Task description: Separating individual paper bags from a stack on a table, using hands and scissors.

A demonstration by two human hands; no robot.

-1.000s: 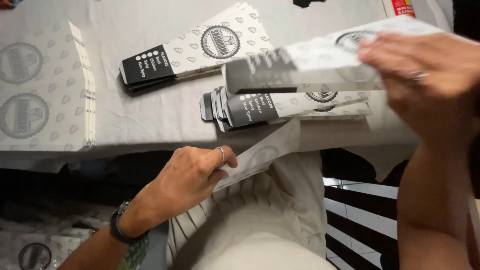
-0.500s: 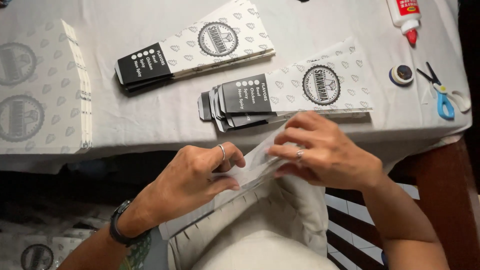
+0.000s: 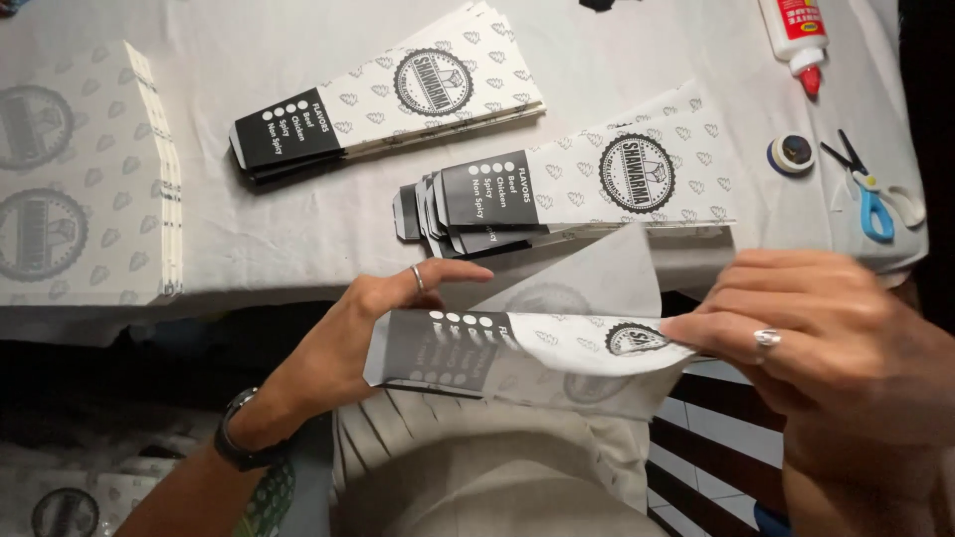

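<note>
Folding a paper sleeve over the lap

Left hand [image 3: 383, 318] pinches the dark end of the paper sleeve [image 3: 527, 363], right hand [image 3: 826, 343] is clamped on the patterned end, holding it just below the counter [image 3: 298, 229] edge. It's half folded, one flap still up. Two folded stacks [image 3: 398, 109] lie done on the counter, with a flat pile [image 3: 80, 189] left, looks like. Glue bottle [image 3: 796, 35] and scissors [image 3: 870, 194] sit at the right.

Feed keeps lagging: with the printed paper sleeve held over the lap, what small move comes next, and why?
Probably press its raised flap down flat. The left hand holds the paper sleeve at its dark end, the right hand pinches the other end, and a flap stands up, unfolded.
</note>
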